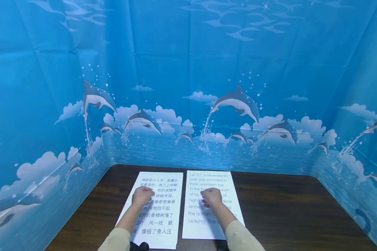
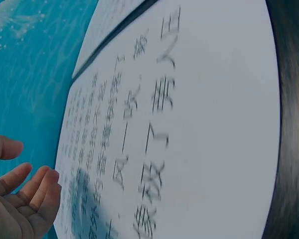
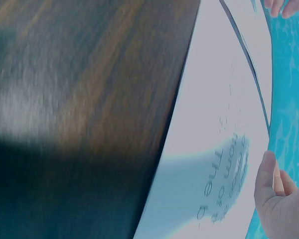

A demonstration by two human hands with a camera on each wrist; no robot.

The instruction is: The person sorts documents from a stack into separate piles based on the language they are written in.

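Two printed sheets lie side by side: a paper with Chinese text (image 1: 157, 240) on the left and a paper with English text (image 1: 201, 232) on the right. My left hand (image 1: 142, 196) hovers over the Chinese page, its fingers loosely bent and holding nothing. In the left wrist view, a space shows between its thumb and fingers (image 2: 44, 191). Over the English page hangs my right hand (image 1: 212, 197), also without anything in it and with loosely curved fingers (image 3: 265, 177). Both hands cover some words and cast shadows on the sheets.
The sheets rest on a dark wood-grain table (image 1: 279, 209). A blue curtain with dolphins and clouds (image 1: 188, 69) encloses the back and both sides. Below the left sleeve, a small black object (image 1: 139, 246) shows at the bottom edge.
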